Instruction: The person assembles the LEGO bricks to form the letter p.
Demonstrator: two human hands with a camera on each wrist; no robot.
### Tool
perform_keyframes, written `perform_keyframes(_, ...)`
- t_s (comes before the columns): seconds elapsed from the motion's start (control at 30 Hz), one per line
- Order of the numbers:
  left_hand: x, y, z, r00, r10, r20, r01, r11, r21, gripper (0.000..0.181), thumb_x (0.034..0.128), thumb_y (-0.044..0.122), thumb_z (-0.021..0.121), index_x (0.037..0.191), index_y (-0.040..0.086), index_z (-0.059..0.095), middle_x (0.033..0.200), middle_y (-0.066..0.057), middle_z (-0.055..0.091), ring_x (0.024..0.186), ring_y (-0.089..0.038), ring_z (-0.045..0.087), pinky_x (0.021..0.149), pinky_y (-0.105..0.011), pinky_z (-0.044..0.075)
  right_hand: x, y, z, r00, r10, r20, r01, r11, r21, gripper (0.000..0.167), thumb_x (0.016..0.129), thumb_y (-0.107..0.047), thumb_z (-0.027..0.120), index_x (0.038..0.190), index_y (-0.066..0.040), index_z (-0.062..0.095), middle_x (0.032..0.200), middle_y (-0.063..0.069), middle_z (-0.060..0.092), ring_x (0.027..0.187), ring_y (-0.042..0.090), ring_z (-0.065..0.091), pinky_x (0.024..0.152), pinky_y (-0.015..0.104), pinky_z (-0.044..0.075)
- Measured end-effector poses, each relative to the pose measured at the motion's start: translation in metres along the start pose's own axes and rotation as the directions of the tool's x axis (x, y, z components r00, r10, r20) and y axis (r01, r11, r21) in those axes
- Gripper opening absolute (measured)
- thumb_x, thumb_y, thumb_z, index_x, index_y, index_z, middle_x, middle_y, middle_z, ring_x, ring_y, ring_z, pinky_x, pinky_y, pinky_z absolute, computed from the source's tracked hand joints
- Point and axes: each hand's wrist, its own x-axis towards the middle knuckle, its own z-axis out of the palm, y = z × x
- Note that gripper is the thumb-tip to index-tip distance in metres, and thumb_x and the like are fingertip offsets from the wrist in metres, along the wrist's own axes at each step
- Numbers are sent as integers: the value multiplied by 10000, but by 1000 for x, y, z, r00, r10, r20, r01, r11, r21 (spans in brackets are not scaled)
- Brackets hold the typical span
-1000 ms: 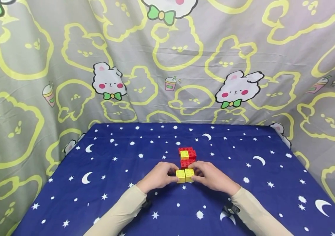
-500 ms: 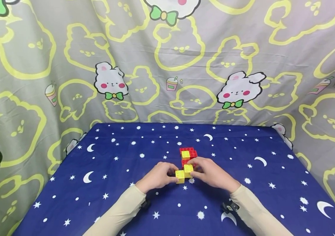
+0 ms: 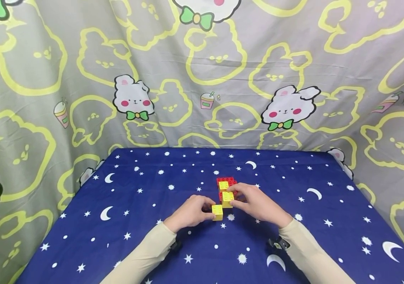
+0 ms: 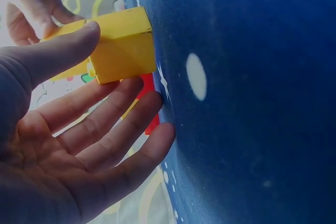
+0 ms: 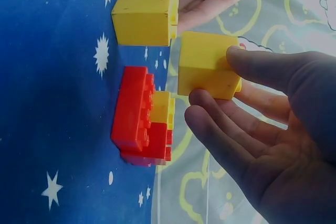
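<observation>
My left hand (image 3: pixel 191 213) pinches a yellow block (image 3: pixel 217 212) between thumb and fingers, low at the cloth; the left wrist view shows this block (image 4: pixel 124 45) too. My right hand (image 3: pixel 258 203) holds a second yellow block (image 3: pixel 228 199) by its sides. In the right wrist view that block (image 5: pixel 207 65) is raised above the cloth, apart from the other one (image 5: pixel 143 18) and from the red bricks (image 5: pixel 131 109). A smaller-looking yellow block (image 3: pixel 224 185) sits among the red bricks (image 3: pixel 227 180), partly hidden by the right hand in the head view.
A dark blue cloth (image 3: pixel 173 248) with white stars and moons covers the table. Behind and at both sides hangs a grey curtain (image 3: pixel 194 130) with yellow outlines and cartoon rabbits.
The right hand has lifted its yellow block away from the left one and moved it up and back toward the red bricks. The left hand with its block has stayed nearly still.
</observation>
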Motion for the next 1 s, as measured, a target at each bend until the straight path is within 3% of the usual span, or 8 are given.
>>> perform_keyframes(0.2,1,-2,1,1000,2,-9,-2,1000,1,353,893,211,811,1191,45,722,994,-55,756,856,-117,678,794,-298,573,0,-2,2,1000,-23,-8,23,1000,10,364,920,-203,781,1252,-94,679,1138,35,697,987,200,702,903,441,594)
perform_keyframes(0.43,2,-3,2,1000,12,-11,-12,1000,1,263,891,210,813,1107,74,748,942,-24,753,794,-59,643,753,-261,552,-1,-2,6,999,-37,-22,37,999,5,347,930,-243,773,1248,-134,687,1144,2,699,979,161,687,881,418,598)
perform_keyframes(1.0,1,-3,3,999,38,-26,-38,999,27,267,887,207,814,1108,71,751,901,9,748,775,-41,641,730,-242,537,-1,-7,18,997,-65,-34,67,996,61,359,933,-224,770,1273,-164,672,1170,-20,694,956,107,695,866,326,600)
